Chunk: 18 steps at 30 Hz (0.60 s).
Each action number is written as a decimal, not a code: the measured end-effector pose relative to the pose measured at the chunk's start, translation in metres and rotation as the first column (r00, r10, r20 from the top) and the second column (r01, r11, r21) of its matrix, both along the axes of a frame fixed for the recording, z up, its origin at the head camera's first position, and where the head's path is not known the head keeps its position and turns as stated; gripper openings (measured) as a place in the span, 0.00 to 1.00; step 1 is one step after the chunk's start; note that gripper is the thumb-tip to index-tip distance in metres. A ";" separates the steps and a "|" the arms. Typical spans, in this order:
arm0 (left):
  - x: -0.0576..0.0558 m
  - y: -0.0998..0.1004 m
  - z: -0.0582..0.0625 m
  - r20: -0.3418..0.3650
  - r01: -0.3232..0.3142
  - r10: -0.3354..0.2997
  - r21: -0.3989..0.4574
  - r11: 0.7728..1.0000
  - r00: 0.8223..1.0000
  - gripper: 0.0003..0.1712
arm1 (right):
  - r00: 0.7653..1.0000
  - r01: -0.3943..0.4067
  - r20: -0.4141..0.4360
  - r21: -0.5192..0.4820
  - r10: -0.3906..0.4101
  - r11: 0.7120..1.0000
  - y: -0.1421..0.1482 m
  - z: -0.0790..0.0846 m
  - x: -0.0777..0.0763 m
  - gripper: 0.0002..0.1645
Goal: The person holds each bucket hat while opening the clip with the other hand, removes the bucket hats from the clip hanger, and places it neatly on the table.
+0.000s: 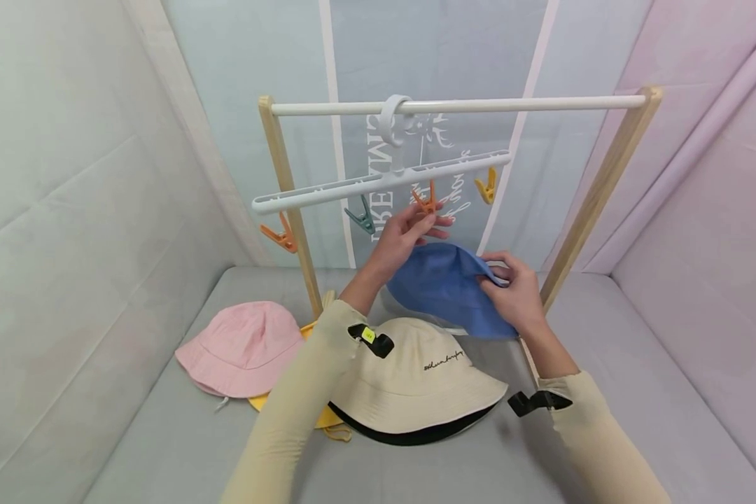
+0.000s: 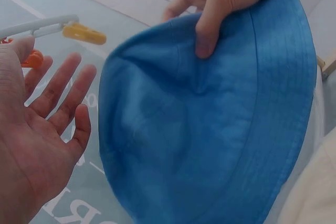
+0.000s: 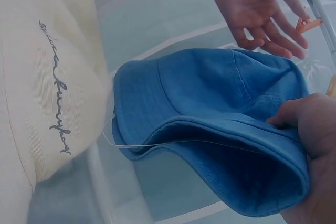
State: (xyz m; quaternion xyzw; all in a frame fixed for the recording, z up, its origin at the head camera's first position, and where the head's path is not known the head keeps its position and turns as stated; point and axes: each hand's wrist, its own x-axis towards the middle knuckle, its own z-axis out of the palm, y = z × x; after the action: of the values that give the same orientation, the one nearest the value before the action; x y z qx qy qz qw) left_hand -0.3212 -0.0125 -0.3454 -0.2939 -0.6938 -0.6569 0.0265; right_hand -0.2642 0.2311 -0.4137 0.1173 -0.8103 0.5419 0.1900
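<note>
My right hand [image 1: 518, 290] pinches the edge of a blue bucket hat [image 1: 441, 287], which is held up under the hanger. In the right wrist view the opening of the blue hat [image 3: 210, 87] shows, with a thin white cord across it. My left hand [image 1: 406, 234] is raised just above the hat, at an orange clip [image 1: 425, 199] on the hanger. Its fingers are spread and fairly straight in the left wrist view, the thumb close to the orange clip [image 2: 32, 59]. Whether thumb and clip touch is hard to see.
A white clip hanger [image 1: 390, 178] hangs from the rack's white bar [image 1: 516, 103]. It also carries another orange clip [image 1: 280, 234], a green clip [image 1: 362, 215] and a yellow clip [image 1: 487, 187]. Below lie a cream bucket hat [image 1: 403, 378], a pink hat [image 1: 246, 343] and a partly hidden yellow hat [image 1: 327, 418].
</note>
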 end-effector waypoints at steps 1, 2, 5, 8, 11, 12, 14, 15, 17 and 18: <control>0.000 -0.001 -0.001 -0.002 0.005 -0.005 0.000 1.000 1.000 0.24 | 1.000 0.001 -0.001 0.002 -0.001 1.000 0.001 0.001 0.001 0.20; 0.001 -0.003 -0.001 -0.004 0.012 -0.012 0.002 1.000 1.000 0.24 | 1.000 0.001 -0.001 -0.001 -0.001 1.000 0.001 0.001 0.003 0.20; 0.001 -0.006 -0.004 -0.018 0.025 -0.025 0.001 1.000 1.000 0.23 | 1.000 0.009 -0.002 0.007 -0.009 1.000 0.003 0.002 0.006 0.20; 0.001 -0.010 -0.007 -0.026 0.034 -0.034 0.000 0.999 0.999 0.22 | 1.000 0.013 0.003 0.012 -0.013 1.000 0.005 0.003 0.008 0.20; 0.002 -0.014 -0.010 -0.031 0.035 -0.036 -0.008 0.999 0.999 0.23 | 1.000 0.012 0.003 0.016 -0.012 1.000 0.007 0.005 0.011 0.21; 0.002 -0.016 -0.011 -0.032 0.036 -0.036 -0.011 0.999 0.999 0.24 | 1.000 0.014 0.001 0.016 -0.014 1.000 0.007 0.005 0.012 0.21; 0.003 -0.019 -0.013 -0.040 0.031 -0.032 -0.028 0.999 0.999 0.25 | 1.000 0.015 -0.004 0.012 -0.015 1.000 0.009 0.005 0.013 0.21; 0.004 -0.021 -0.014 -0.046 0.025 -0.027 -0.041 0.999 0.999 0.25 | 1.000 0.016 -0.005 0.009 -0.016 1.000 0.009 0.006 0.014 0.21; 0.004 -0.024 -0.015 -0.059 0.018 -0.021 -0.065 0.998 0.998 0.25 | 1.000 0.023 -0.006 0.001 -0.023 1.000 0.011 0.006 0.016 0.22; 0.004 -0.025 -0.016 -0.063 0.016 -0.020 -0.077 0.997 0.998 0.25 | 1.000 0.027 -0.003 -0.001 -0.027 1.000 0.011 0.006 0.017 0.22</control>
State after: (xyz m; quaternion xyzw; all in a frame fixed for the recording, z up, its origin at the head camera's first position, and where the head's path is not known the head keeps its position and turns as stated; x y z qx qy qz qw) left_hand -0.3167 -0.0374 -0.3615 -0.3215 -0.7145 -0.6205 0.0313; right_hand -0.2469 0.2425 -0.4074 0.1071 -0.8112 0.5394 0.1987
